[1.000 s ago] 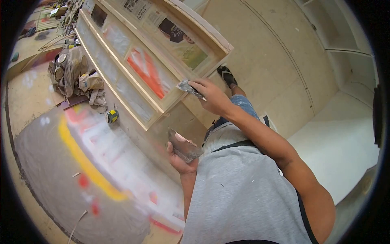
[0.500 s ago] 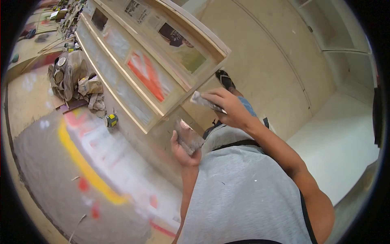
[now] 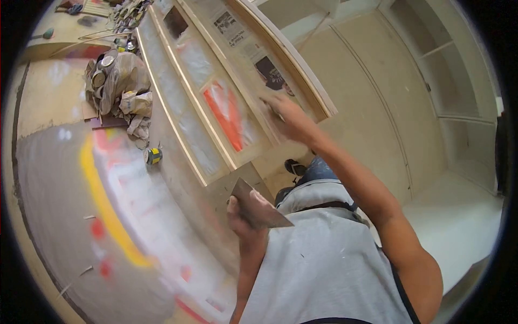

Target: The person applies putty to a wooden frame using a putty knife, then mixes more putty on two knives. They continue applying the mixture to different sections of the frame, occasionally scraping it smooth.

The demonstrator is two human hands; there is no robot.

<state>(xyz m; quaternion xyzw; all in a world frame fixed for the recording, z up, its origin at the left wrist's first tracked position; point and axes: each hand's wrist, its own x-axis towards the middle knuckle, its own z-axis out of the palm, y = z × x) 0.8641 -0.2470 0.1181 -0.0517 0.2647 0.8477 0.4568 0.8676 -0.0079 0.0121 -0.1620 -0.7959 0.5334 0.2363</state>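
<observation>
My left hand [image 3: 241,220] holds a thin, flat rectangular plate [image 3: 251,210] tilted in front of my waist. A smear of pinkish-white filler [image 3: 261,197] lies on its upper face. Farther forward, my right hand [image 3: 294,116] is closed around a putty knife [image 3: 273,109], whose blade is mostly hidden by the fingers and blurred. That hand overlaps the near part of a long wooden framed unit [image 3: 302,73], close over its rails. Newspaper sheets [image 3: 232,28] and a red-and-white painted patch [image 3: 222,115] show inside the frame.
To the left, a small can [image 3: 153,156] stands on the paint-marked floor [image 3: 51,200]. Beyond it are a heap of crumpled bags [image 3: 127,73] and a respirator mask [image 3: 102,70]. White shelving [image 3: 467,140] stands at right. My sandalled foot [image 3: 294,166] is below my right arm.
My right hand has moved forward from near the plate to over the wooden unit. The plate has turned in my left hand, and the view has shifted.
</observation>
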